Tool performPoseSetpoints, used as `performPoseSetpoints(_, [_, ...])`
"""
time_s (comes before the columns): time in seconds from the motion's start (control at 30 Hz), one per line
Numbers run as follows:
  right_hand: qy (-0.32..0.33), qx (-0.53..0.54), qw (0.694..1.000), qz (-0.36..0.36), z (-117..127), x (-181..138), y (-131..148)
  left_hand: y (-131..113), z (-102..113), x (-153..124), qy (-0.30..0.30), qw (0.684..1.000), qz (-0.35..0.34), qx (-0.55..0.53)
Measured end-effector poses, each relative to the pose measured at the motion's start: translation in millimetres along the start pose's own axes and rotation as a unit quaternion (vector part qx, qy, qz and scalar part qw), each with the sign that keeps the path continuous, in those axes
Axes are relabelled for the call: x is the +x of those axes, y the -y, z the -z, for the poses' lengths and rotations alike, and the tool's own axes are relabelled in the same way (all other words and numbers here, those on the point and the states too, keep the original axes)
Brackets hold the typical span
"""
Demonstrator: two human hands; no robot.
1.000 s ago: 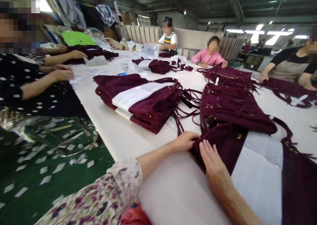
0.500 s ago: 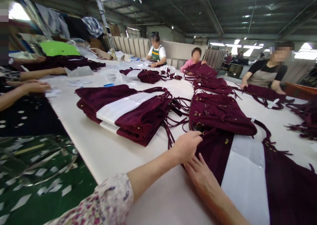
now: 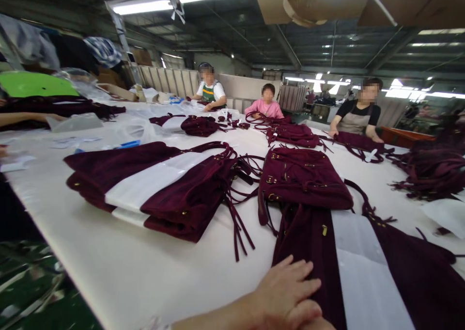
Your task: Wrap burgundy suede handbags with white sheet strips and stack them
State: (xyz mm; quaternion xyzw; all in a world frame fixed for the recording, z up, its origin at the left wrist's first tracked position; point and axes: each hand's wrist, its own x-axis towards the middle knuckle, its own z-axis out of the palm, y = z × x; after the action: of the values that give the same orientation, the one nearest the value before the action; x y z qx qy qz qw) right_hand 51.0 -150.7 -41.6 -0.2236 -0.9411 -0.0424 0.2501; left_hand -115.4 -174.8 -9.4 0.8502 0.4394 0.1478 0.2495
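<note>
My left hand (image 3: 286,291) lies flat, fingers stretched out, on the near end of a burgundy suede bag (image 3: 308,238) that has a white paper band (image 3: 363,272) round its middle. It holds nothing. Only a sliver of my right hand (image 3: 317,324) shows under the left one at the bottom edge, and its fingers are hidden. Just beyond lies another burgundy bag (image 3: 301,180) with gold buckles and straps.
A stack of banded burgundy bags (image 3: 163,189) with long fringes lies to the left on the white table (image 3: 127,267). More bags lie farther back and at the right (image 3: 428,170). Three people (image 3: 267,108) work at the far side; another person's arm (image 3: 22,119) rests at the left.
The view has tilted up and swung right. My left hand has moved from the bag's corner to lie flat on it, covering the right hand, which has slipped almost out of view.
</note>
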Motion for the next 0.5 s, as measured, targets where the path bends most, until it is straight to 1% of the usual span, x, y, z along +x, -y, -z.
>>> performPoseSetpoints(0.07, [0.032,0.02,0.999,-0.001,19,0,-15,1,-6,-1,-0.017,1.0,0.003,-0.002])
performPoseSetpoints(0.13, [0.066,0.05,0.996,-0.022,32,10,-37,7,-10,1,-0.036,0.999,0.001,0.008])
performPoseSetpoints(0.17, [0.072,0.069,0.993,-0.055,34,19,-51,11,-13,2,-0.046,0.999,-0.002,0.018])
performPoseSetpoints(0.23, [0.056,0.096,0.983,-0.146,28,40,-79,18,-19,5,-0.057,0.997,-0.016,0.041])
performPoseSetpoints(0.27, [0.041,0.094,0.978,-0.182,20,51,-92,22,-23,7,-0.056,0.997,-0.027,0.052])
performPoseSetpoints(0.3, [0.032,0.083,0.976,-0.197,9,62,-103,25,-27,9,-0.053,0.996,-0.035,0.06])
performPoseSetpoints(0.33, [0.035,0.062,0.979,-0.189,-5,73,-111,28,-32,11,-0.052,0.996,-0.04,0.066])
performPoseSetpoints(0.4, [0.078,0.02,0.984,-0.157,-34,95,-118,32,-38,14,-0.047,0.995,-0.042,0.076])
performPoseSetpoints(0.43, [0.107,0.007,0.982,-0.154,-49,105,-117,33,-40,16,-0.044,0.995,-0.042,0.08])
performPoseSetpoints(0.5, [0.148,-0.003,0.972,-0.181,-71,125,-113,32,-40,17,-0.037,0.995,-0.043,0.081])
